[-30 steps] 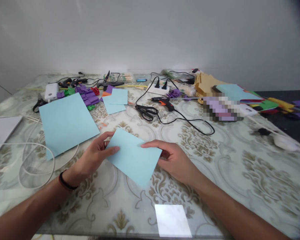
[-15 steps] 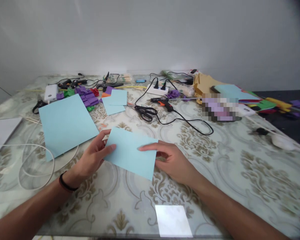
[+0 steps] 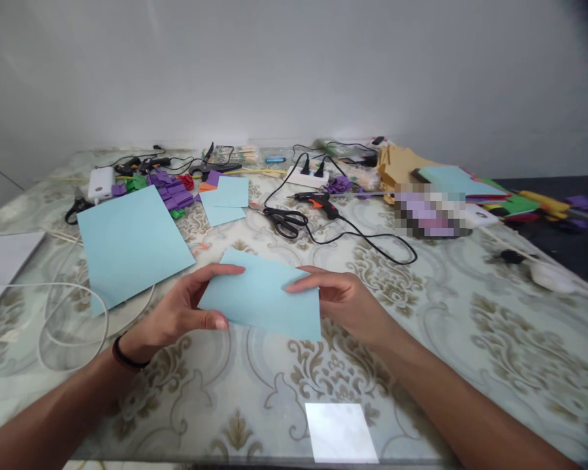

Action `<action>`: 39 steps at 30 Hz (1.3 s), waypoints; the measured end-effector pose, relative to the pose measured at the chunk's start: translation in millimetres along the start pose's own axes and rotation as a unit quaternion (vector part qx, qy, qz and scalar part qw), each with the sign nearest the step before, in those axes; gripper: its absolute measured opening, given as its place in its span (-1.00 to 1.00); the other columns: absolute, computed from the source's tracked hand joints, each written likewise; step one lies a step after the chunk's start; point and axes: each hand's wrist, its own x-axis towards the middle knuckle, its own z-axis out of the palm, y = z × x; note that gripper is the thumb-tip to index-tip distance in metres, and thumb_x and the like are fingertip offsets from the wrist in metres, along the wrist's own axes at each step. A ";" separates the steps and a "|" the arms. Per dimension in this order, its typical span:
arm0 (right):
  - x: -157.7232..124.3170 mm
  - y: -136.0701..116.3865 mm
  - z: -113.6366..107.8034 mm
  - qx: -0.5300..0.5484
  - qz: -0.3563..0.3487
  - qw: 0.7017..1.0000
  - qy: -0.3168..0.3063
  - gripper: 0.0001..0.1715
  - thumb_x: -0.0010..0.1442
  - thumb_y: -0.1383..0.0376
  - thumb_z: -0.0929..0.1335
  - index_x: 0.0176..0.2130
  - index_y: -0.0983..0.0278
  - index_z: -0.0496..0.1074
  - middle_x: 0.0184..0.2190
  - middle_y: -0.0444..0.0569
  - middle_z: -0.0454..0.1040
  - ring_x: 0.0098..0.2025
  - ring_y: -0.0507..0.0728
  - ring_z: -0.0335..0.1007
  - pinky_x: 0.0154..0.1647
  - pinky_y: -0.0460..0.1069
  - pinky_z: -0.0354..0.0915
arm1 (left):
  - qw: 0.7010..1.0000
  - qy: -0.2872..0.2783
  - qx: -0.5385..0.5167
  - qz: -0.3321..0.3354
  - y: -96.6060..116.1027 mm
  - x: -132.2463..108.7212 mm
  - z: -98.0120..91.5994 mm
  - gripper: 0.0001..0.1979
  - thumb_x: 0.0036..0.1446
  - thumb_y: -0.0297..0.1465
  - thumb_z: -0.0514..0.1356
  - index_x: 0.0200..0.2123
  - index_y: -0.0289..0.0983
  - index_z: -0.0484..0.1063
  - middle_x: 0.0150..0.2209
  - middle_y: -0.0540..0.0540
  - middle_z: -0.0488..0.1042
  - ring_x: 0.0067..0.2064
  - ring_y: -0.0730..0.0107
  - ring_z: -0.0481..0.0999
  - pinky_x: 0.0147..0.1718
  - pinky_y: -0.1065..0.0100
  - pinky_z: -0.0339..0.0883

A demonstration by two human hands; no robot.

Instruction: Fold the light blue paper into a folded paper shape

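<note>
A small light-blue paper sheet is held just above the patterned table in front of me. My left hand pinches its left edge, thumb below and fingers on top. At the sheet's right edge, my right hand grips with the thumb on top and the fingers behind. The sheet is tilted up toward me. A black band circles my left wrist.
A larger light-blue sheet lies to the left, two small blue pieces behind. Black scissors, a glue gun with its cord, a power strip, purple paper scraps, white cables and coloured paper stacks lie around.
Both hands have lifted and turned the small blue sheet: its near corner has come up and it now lies more level between the hands. My left thumb has moved under its edge.
</note>
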 end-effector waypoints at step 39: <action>-1.2 2.8 -10.3 -0.065 0.020 0.997 0.037 -0.69 0.04 0.00 0.60 -0.19 0.01 0.74 -0.02 -0.02 0.58 0.00 0.22 0.49 0.01 0.07 0.41 | 0.943 0.167 0.255 0.134 -2.3 -2.5 0.4 -0.58 0.20 -0.06 0.38 0.03 -0.15 0.68 -0.64 0.07 0.44 -0.61 0.51 0.17 -0.63 0.43 0.07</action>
